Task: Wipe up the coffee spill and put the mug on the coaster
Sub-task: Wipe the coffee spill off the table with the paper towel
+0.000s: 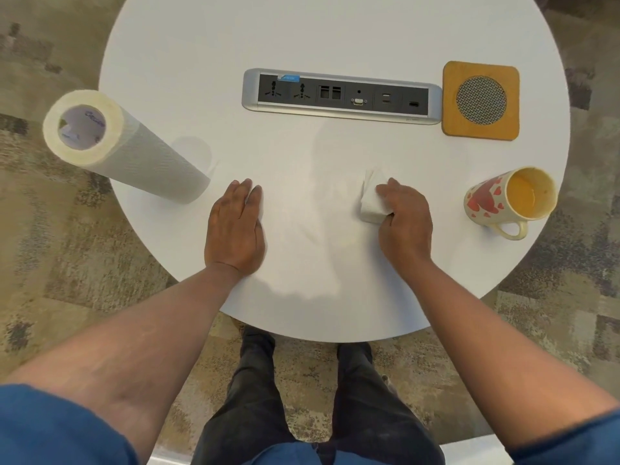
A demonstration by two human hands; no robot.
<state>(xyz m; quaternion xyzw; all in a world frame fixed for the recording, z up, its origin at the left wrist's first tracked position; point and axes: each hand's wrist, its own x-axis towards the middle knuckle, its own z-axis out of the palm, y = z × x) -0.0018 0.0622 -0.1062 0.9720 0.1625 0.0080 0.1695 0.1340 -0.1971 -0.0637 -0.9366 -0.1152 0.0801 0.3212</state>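
Observation:
My right hand [404, 219] presses a folded white paper towel [370, 203] against the round white table [302, 45], right of centre. My left hand [235, 229] lies flat on the tabletop, fingers together, holding nothing. A cream mug with red hearts [510, 199] stands at the right edge, handle toward me, its inside orange-yellow. Behind it, at the back right, lies a square wooden coaster [480, 100] with a round mesh centre. A faint yellowish smear [347, 243] shows on the table between my hands.
A paper towel roll [124, 146] stands at the table's left edge. A silver power and data socket strip [342, 95] is set into the table's middle, just left of the coaster. My legs stand below the near edge on patterned carpet.

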